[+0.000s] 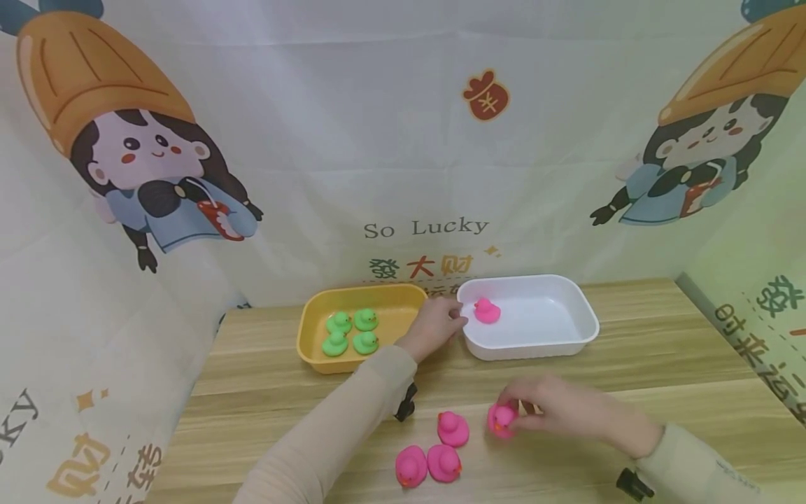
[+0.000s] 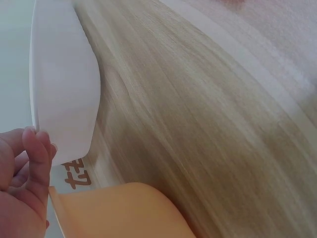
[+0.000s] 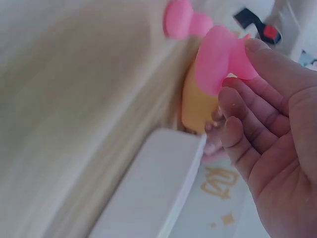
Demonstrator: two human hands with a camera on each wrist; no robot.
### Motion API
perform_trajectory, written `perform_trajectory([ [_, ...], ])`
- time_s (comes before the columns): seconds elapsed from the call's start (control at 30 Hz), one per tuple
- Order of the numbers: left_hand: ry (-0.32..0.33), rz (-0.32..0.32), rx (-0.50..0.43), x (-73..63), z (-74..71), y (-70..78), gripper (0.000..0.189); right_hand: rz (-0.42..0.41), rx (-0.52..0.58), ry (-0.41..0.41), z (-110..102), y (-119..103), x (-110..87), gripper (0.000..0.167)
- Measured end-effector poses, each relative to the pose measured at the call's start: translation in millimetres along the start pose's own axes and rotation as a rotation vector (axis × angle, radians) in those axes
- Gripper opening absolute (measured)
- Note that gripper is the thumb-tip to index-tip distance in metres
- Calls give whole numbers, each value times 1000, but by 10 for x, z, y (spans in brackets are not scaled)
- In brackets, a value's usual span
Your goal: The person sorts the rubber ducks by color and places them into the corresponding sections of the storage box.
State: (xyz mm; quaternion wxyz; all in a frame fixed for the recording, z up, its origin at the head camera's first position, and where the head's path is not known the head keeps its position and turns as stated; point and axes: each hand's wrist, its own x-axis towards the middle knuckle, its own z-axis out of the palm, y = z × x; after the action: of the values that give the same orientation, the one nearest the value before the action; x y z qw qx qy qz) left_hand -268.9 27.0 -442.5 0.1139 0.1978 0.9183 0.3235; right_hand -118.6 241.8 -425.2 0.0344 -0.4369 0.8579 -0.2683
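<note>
My right hand [image 1: 560, 409] pinches a pink rubber duck [image 3: 215, 59] between thumb and fingers, in front of the white tray [image 1: 535, 348]. At that tray's left end, my left hand [image 1: 434, 325] holds the rim with its fingertips, the thumb and index finger meeting there in the left wrist view. Inside the white tray, near its left wall, sits one pink duck [image 1: 488, 311]. Three more pink ducks lie grouped on the table: one behind [image 1: 453, 428] and two in front, left [image 1: 411, 467] and right [image 1: 444, 463].
A yellow tray [image 1: 306, 325] holding several green ducks [image 1: 338, 323] stands left of the white one, with my left forearm passing over its front right corner. Behind both trays hangs a printed cloth [image 1: 352, 154]. The wooden table [image 1: 661, 350] carries everything.
</note>
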Motion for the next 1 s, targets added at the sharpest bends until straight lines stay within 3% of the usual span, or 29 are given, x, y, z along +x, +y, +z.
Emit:
perform_trajectory([
  [0.4,14,31,-6,0,-10,-13,39,96,-103,80,-448,245,97,16],
  [0.7,4,28,-21,-18,-12,-12,39,209,-157,69,-717,483,207,17],
  [1.0,0,35,-23,-29,-17,-13,39,306,-127,97,-925,732,357,18],
])
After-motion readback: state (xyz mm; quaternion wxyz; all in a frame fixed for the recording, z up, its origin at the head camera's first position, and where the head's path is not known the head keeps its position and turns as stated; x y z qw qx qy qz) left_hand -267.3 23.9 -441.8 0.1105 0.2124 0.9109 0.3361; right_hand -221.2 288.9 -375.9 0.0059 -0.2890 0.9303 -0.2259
